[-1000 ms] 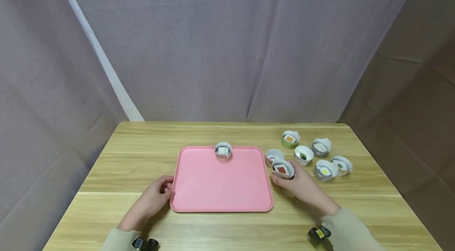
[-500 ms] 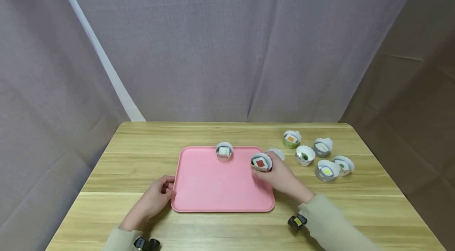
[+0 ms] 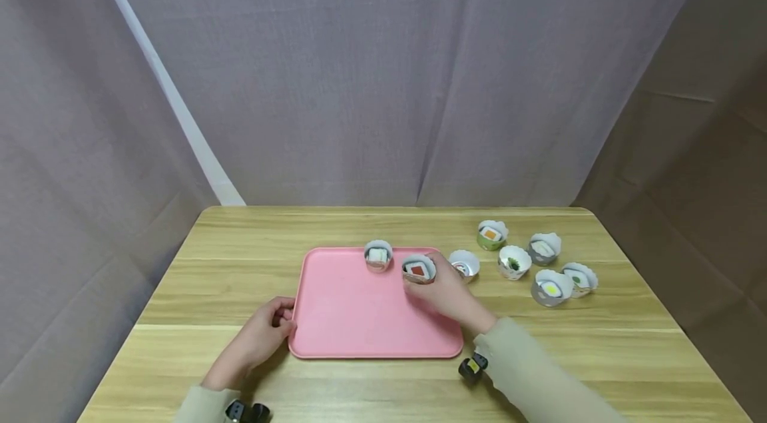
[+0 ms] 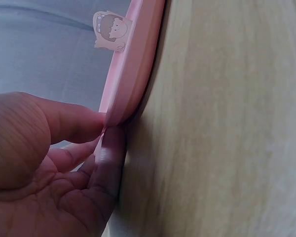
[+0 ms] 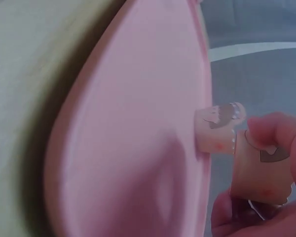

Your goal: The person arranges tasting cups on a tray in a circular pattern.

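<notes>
My left hand (image 3: 259,336) pinches the left rim of a pink tray (image 3: 359,320); the left wrist view shows the thumb above the rim and a finger below it. A paper baking cup (image 3: 418,270) is in my right hand (image 3: 448,295), over the tray's upper right part. Inside that cup lies a white piece with a red square. In the right wrist view, thumb and fingers wrap the sides of this held cup (image 5: 261,170). Just to its left, a similar paper cup (image 3: 378,258) with a white piece in it stands at the tray's back rim.
Right of the tray stands a cup (image 3: 465,264) with a shiny light inside. Farther right are several more paper cups, among them a green one (image 3: 492,236) with an orange-marked piece and a grey one (image 3: 550,288) with a yellow-marked piece. Grey curtains (image 3: 335,90) hang behind the wooden table (image 3: 198,283).
My right hand has carried the red-marked cup leftward from beside the tray to above its back right area. My left hand keeps its hold on the tray rim.
</notes>
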{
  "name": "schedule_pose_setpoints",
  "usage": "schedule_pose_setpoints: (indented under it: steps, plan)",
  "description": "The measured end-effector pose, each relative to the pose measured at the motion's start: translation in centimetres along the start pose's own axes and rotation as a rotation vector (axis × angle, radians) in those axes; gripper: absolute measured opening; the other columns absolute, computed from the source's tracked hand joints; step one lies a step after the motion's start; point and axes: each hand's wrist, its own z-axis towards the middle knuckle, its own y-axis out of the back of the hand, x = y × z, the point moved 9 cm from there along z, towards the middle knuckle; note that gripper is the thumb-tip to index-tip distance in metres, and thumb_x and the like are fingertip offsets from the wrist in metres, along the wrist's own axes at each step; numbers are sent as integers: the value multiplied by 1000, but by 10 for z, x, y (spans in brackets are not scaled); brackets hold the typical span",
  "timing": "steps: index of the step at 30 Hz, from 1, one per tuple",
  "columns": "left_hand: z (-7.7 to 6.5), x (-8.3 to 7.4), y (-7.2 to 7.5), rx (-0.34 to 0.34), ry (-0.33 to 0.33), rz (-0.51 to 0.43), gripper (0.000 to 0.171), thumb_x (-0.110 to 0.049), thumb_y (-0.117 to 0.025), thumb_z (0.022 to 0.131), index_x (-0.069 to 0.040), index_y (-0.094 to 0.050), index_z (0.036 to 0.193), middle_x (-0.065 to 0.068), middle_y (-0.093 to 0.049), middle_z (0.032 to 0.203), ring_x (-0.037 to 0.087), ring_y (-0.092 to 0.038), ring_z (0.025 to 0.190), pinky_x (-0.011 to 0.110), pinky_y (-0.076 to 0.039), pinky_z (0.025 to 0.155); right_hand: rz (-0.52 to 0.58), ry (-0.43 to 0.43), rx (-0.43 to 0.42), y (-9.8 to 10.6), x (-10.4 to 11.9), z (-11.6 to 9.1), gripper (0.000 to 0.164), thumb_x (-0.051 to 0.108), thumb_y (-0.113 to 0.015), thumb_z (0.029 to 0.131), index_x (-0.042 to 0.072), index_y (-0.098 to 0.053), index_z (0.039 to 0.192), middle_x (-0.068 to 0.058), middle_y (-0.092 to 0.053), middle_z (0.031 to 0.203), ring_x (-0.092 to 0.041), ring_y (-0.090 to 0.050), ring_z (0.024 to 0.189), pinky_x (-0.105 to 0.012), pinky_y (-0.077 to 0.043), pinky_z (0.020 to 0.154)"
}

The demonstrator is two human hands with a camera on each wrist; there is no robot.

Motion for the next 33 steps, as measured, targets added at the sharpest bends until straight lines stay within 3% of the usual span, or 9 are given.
schedule_pose_setpoints:
  steps: [9, 21, 28, 33]
  plan:
    - [-1, 3, -2, 4, 1, -15, 35, 12, -59, 84, 7, -57, 118, 12, -56, 89, 19, -52, 78, 22, -44, 63, -77, -45, 2, -20, -10, 18, 48, 16, -82, 73, 3, -54, 110, -5, -58, 97, -19, -55, 90, -38, -47, 84]
    - [-1, 2, -4, 5, 17, -14, 36, 13, -58, 84, 7, -56, 120, 10, -55, 89, 19, -52, 79, 23, -44, 63, -109, -162, 40, -22, -20, 26, 67, 16, -83, 73, 0, -47, 126, -13, -56, 114, -27, -54, 107, -46, -43, 95]
    - [1, 1, -1, 7, 15, -13, 36, 11, -59, 85, 6, -56, 121, 10, -56, 89, 19, -52, 79, 23, -45, 63, -30, -107, 73, -23, -19, 33, 48, 0, -82, 67, 6, -62, 110, -3, -65, 99, -20, -58, 94, -42, -45, 89]
    - [1, 3, 1, 26, 13, -17, 37, 11, -58, 85, 7, -55, 122, 10, -56, 89, 19, -52, 79, 23, -45, 63, 5, -91, 68, -25, -20, 35, 49, -4, -81, 68, 11, -65, 111, -2, -66, 100, -19, -58, 97, -41, -45, 91]
